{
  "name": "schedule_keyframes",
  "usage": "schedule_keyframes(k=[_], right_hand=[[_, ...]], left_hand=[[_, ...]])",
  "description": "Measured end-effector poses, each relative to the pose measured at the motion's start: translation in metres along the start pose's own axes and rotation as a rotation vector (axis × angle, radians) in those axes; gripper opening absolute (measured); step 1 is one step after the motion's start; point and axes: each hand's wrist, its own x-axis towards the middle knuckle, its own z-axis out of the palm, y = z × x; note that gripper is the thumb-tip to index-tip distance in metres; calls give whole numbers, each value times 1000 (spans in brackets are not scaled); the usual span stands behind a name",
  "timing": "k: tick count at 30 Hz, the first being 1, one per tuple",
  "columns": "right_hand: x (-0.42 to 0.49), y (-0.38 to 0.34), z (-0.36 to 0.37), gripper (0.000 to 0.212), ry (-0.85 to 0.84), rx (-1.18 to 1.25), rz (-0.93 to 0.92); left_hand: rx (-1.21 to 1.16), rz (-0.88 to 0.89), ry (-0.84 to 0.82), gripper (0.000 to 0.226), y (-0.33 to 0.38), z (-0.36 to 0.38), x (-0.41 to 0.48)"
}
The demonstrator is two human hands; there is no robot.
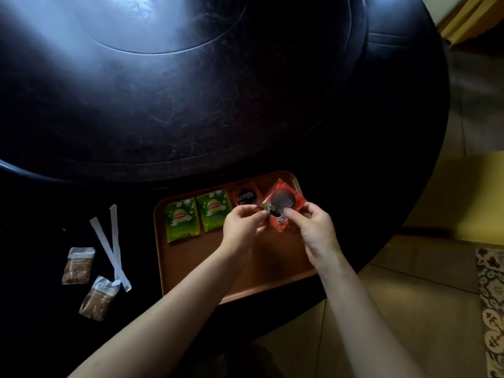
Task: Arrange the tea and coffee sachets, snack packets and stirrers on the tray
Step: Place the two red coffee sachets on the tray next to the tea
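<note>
An orange-brown tray (191,268) lies at the near edge of the dark round table. Along its far side sit two green tea sachets (181,219) (214,210) and a red coffee sachet (245,197), side by side. Both my hands hold a second red coffee sachet (283,204) just above the tray's far right part: my left hand (242,227) pinches its left edge, my right hand (313,227) its lower right. Left of the tray, on the table, lie two white paper-wrapped stirrers (109,241), crossed, and two small clear snack packets (77,266) (96,298).
A raised dark turntable (163,91) fills the middle of the table just behind the tray. The table's edge curves past the tray on the right, with tiled floor (395,296) and a patterned rug (491,309) beyond.
</note>
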Motion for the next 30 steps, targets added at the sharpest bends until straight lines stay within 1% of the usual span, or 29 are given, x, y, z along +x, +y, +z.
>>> schedule_keyframes(k=[1,3,4,5,7,9,12,18,22,24,26,28,30], right_hand=[[2,1,1,17,67,-31,-32],[10,-2,-1,12,182,-183,-151],[15,-7,-2,13,198,-312,-228],[21,-11,-3,15,188,-457,-297],[32,-17,-1,21,139,-709,-379],[41,-20,3,25,92,-853,-407],[48,-21,9,29,109,-943,-452],[46,-8,19,25,266,-1090,-616],[42,0,23,25,336,-1183,-670],[40,2,22,25,308,-1181,-744],[39,6,21,27,208,-1194,-821],[38,9,21,29,143,-1210,-815],[38,9,22,30,160,-1220,-772]], left_hand=[[141,91,40,8,-3,1,-1],[610,441,165,14,-4,-1,-1],[790,630,210,22,-5,-3,0],[910,761,222,28,-4,-4,3],[1105,854,189,33,-5,-5,9],[1245,861,135,29,-9,-4,15],[1314,904,86,23,-14,-6,19],[1335,935,66,21,-13,-11,24],[1310,929,57,20,-11,-11,23],[1301,940,46,20,-10,-12,23],[1300,939,36,18,-10,-13,22],[1303,938,34,17,-10,-14,23],[1307,940,25,18,-10,-15,23]])
